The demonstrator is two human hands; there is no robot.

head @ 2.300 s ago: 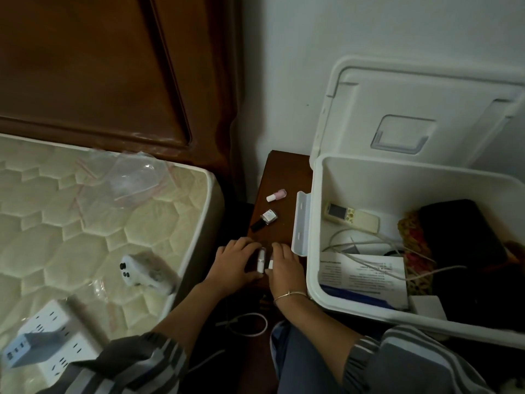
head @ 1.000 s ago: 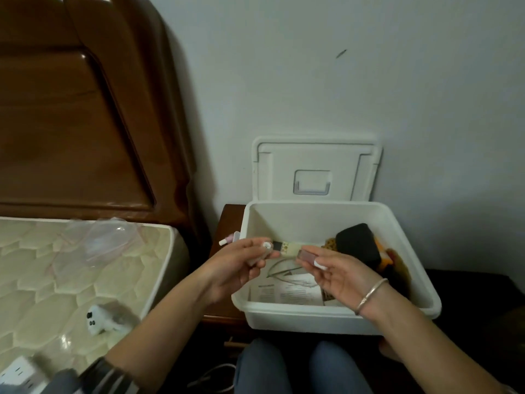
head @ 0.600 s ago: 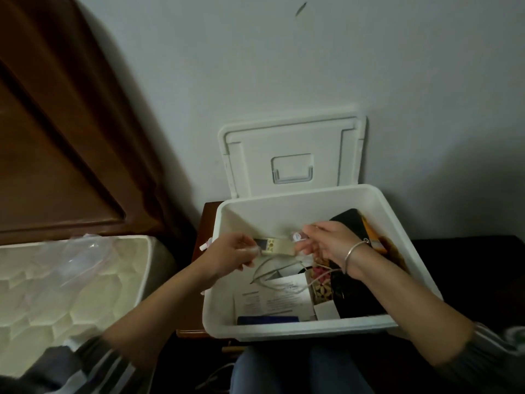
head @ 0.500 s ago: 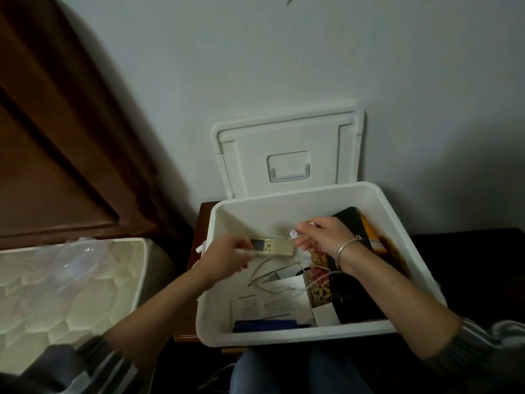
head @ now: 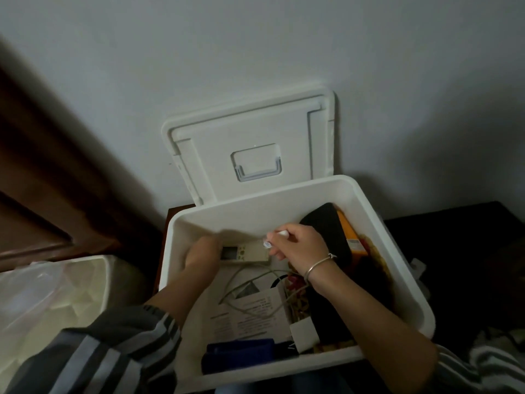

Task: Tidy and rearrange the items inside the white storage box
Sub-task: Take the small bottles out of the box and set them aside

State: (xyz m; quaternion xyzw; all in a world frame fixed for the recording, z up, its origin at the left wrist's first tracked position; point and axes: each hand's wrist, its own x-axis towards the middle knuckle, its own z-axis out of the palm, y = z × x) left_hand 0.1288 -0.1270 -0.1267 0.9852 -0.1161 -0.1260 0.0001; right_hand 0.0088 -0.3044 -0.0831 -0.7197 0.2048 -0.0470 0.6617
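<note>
The white storage box [head: 396,245] stands open in front of me, its lid [head: 255,132] leaning on the wall behind. Inside lie a beige remote control [head: 244,253], a pale cable [head: 250,281], a printed leaflet [head: 250,314], a blue item [head: 241,351], a small white carton [head: 304,332] and a black pouch [head: 326,228] over an orange thing [head: 350,234]. My left hand [head: 201,255] is low in the box's back left corner, fingers hidden. My right hand [head: 301,245] hovers over the remote's right end, pinching a small bottle [head: 267,244].
A mattress [head: 71,302] with a clear plastic bag [head: 25,282] lies to the left, below a brown wooden headboard [head: 42,180]. The box rests on a wooden nightstand [head: 181,209] against the grey wall. A dark surface [head: 454,251] is to the right.
Both hands came up from the nightstand with small bottles and moved into the box. The left hand has sunk into the back left corner; the right stays above the remote.
</note>
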